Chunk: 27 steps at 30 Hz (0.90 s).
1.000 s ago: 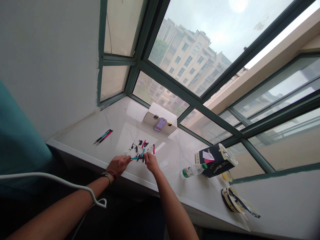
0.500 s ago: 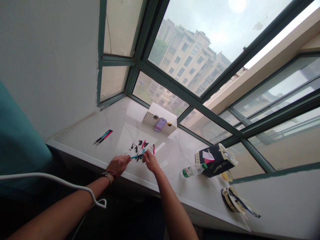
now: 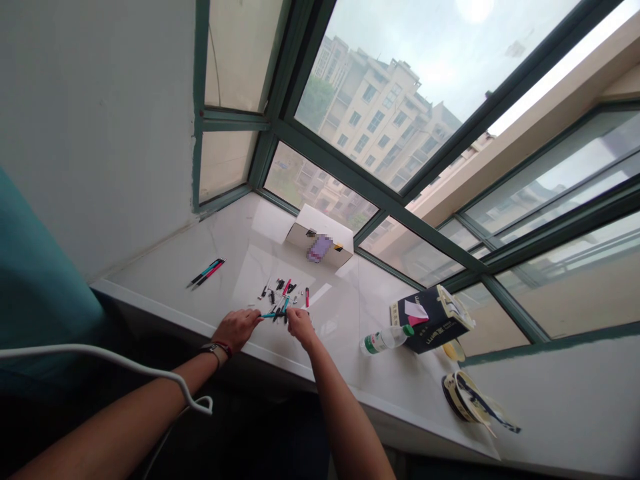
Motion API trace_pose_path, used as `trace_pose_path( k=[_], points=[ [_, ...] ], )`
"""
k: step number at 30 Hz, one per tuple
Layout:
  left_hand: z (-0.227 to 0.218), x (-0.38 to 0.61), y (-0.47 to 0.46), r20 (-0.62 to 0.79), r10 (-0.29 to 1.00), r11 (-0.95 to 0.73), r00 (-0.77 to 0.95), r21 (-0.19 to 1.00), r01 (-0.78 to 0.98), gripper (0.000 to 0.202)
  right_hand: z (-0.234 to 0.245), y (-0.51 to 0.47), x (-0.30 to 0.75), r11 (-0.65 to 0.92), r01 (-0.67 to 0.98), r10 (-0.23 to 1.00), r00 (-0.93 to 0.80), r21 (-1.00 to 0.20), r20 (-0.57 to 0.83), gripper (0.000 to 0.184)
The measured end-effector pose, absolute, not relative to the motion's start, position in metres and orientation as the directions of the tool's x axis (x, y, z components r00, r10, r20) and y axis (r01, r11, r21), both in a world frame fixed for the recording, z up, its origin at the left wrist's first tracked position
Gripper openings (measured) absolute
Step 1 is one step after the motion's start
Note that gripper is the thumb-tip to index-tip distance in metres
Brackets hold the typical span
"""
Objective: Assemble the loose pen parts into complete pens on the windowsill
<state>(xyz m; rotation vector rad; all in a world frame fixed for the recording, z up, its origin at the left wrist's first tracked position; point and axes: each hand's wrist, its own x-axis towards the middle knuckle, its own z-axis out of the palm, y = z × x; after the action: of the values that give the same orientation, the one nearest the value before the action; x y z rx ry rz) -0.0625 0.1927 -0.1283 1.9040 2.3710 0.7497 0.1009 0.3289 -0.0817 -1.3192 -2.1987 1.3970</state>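
Observation:
My left hand [image 3: 237, 331] is closed round one end of a blue pen [image 3: 269, 315], held level over the front of the white counter. At its other end, my right hand [image 3: 301, 326] pinches with closed fingers; the exact grip there is too small to make out. Just behind the hands lies a scatter of black pen parts [image 3: 273, 297], with small clear and metal bits among them. A pink pen barrel [image 3: 287, 287] rests in that scatter, and another pink piece [image 3: 307, 296] lies to its right.
Two pens, one blue [image 3: 205, 272] and one pink [image 3: 209, 275], lie at the left. A white box [image 3: 327, 227] stands by the window. On the right are a bottle with a green cap [image 3: 385, 341], a dark carton [image 3: 433, 327] and a round tub [image 3: 460, 400]. A white cable [image 3: 100, 353] crosses the lower left.
My right hand has turned slightly and its fingers have closed in at the right end of the blue pen. My left hand has stayed in place.

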Motion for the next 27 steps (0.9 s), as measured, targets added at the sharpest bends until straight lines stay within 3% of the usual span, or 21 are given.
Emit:
trace_pose_path(
  k=[4, 9, 14, 18, 24, 27],
  points=[
    [-0.128, -0.063, 0.192, 0.28, 0.924, 0.14, -0.26, 0.385, 0.912, 0.042, -0.075, 0.332, 0.103, 0.272, 0.566, 0.756, -0.626, -0.778, -0.191, 0.041],
    [-0.131, -0.063, 0.193, 0.289, 0.921, 0.142, -0.262, 0.377, 0.915, 0.042, -0.059, 0.338, 0.107, 0.419, 0.518, 0.676, -0.726, -0.746, -0.125, 0.025],
    [-0.131, -0.063, 0.193, 0.295, 0.92, 0.144, -0.257, 0.355, 0.924, 0.042, -0.061, 0.339, 0.106, 0.574, 0.57, 0.695, -0.719, -0.588, -0.019, 0.032],
    [-0.13, -0.062, 0.193, 0.295, 0.923, 0.137, -0.247, 0.349, 0.927, 0.042, -0.065, 0.339, 0.101, 0.493, 0.64, 0.751, -0.655, -0.589, -0.082, 0.038],
    [-0.131, -0.062, 0.193, 0.308, 0.922, 0.122, -0.236, 0.347, 0.93, 0.041, -0.06, 0.335, 0.099, 0.144, 0.669, 0.751, -0.554, -0.73, -0.359, 0.043],
    [-0.132, -0.062, 0.194, 0.309, 0.923, 0.113, -0.227, 0.346, 0.931, 0.04, -0.058, 0.334, 0.1, 0.147, 0.653, 0.719, -0.586, -0.743, -0.372, 0.046]
  ],
)
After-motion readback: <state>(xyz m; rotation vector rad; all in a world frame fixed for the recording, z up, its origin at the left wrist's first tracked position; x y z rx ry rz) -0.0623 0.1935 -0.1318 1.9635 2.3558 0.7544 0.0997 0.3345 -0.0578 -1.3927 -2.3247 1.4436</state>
